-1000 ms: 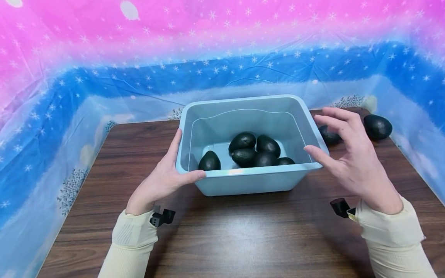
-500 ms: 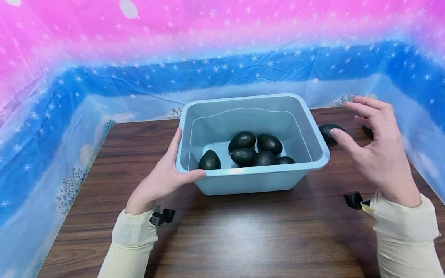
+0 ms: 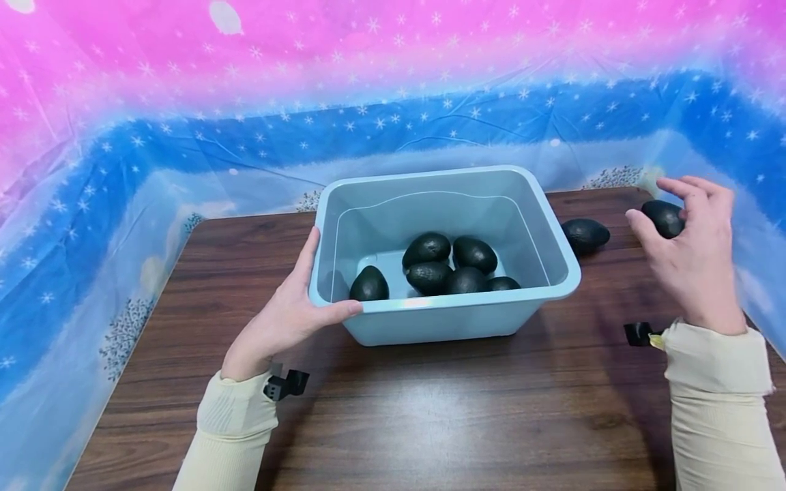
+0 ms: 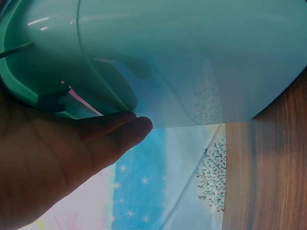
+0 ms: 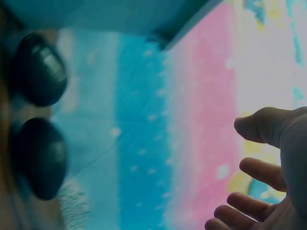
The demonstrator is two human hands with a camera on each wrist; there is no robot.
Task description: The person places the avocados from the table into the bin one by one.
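A light blue plastic bin (image 3: 430,324) stands mid-table with several dark avocados (image 3: 428,249) in it. My left hand (image 3: 279,324) holds its near left corner: the thumb lies over the front rim, while the fingers rest along the outer side wall, as the left wrist view (image 4: 110,139) also shows. Off to the right, my right hand (image 3: 696,256) has its fingers spread above the table, holding nothing. Behind its thumb and fingers, one avocado (image 3: 663,217) shows partly hidden. Another avocado (image 3: 586,236) lies close beside the bin's right wall. The right wrist view has both loose avocados (image 5: 43,158) apart from the fingers.
The brown wood-grain table (image 3: 417,423) carries the bin and loose avocados. A pink and blue cloth (image 3: 258,143) with snowflakes hangs around its back and sides. The bin's raised rim (image 3: 555,225) overhangs toward the nearer loose avocado.
My right hand has moved away from the bin's right rim, further right to the outer loose avocado. The avocado beside the bin has come fully into view. The left hand stays put.
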